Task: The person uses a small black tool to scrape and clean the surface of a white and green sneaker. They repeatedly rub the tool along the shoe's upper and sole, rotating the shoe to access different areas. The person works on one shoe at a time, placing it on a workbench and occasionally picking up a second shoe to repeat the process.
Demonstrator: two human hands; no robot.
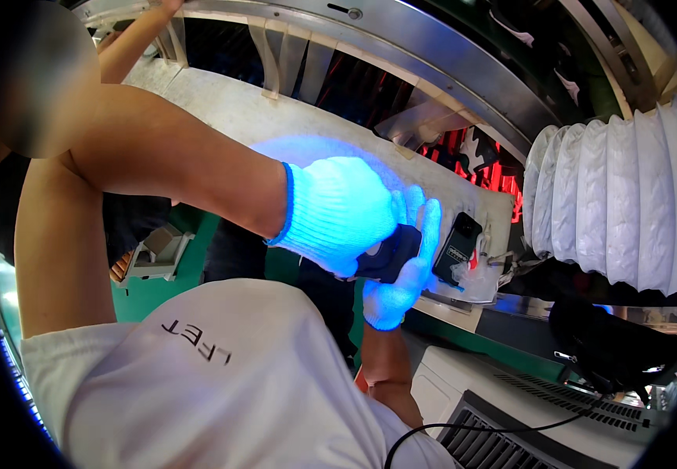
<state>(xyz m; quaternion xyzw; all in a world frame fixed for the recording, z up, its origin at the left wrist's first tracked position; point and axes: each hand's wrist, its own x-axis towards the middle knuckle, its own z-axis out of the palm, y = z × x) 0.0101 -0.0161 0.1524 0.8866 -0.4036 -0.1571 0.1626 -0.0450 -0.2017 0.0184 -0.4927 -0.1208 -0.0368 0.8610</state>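
Both gloved grips close on one small dark device (389, 252), left hand (338, 213) above, right hand (402, 270) beneath; I judge inspection underway, requiring steady support next.

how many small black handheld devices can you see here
2. One black device is held between the left hand and the right hand. The other device lies on the pale ledge just beyond them. More may be hidden behind the hands.
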